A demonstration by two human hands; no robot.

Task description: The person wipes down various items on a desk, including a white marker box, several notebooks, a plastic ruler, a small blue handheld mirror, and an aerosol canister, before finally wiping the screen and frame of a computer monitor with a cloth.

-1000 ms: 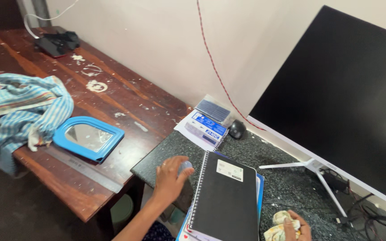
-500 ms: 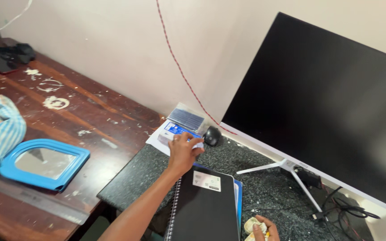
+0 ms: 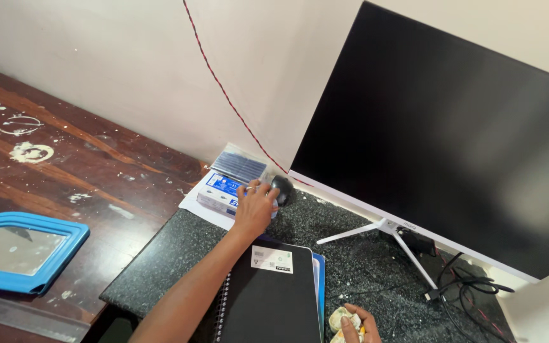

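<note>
Blue-and-white flat booklet (image 3: 219, 190) lies at the back left corner of the dark speckled stone table (image 3: 160, 260), close to the wall, with a clear plastic case of dark ribbed contents (image 3: 239, 166) just behind it

Head view, only one. Left hand (image 3: 255, 206) reaches forward over the booklet's right end, palm down, fingers spread and loosely curled; fingertips rest on or just above the booklet and come close to the small black rounded computer mouse (image 3: 281, 188) just beside it. Grip is loose and open; whether it closes on anything I cannot tell, as the hand covers what is under it. Forearm runs back over the black spiral-bound notebook with a white label (image 3: 268, 298), which sits on top of a blue-edged book (image 3: 319, 286)

Right hand (image 3: 353, 325) low at the bottom edge, partly cut off, fingers closed around a crumpled yellowish-white cloth (image 3: 340, 319) resting on the stone table

Large black flat monitor with white lower edge (image 3: 446, 133) stands to the right on a thin white stand (image 3: 382, 232); black cables (image 3: 471, 286) tangle behind the stand. Red thin cord (image 3: 223, 95) runs diagonally down the pale wall toward the mouse

To the left, worn reddish wooden table (image 3: 96, 171) with white paint marks; on it a blue plastic-framed mirror (image 3: 20, 251), and a grey metal ruler (image 3: 27, 317) along the near edge
</note>
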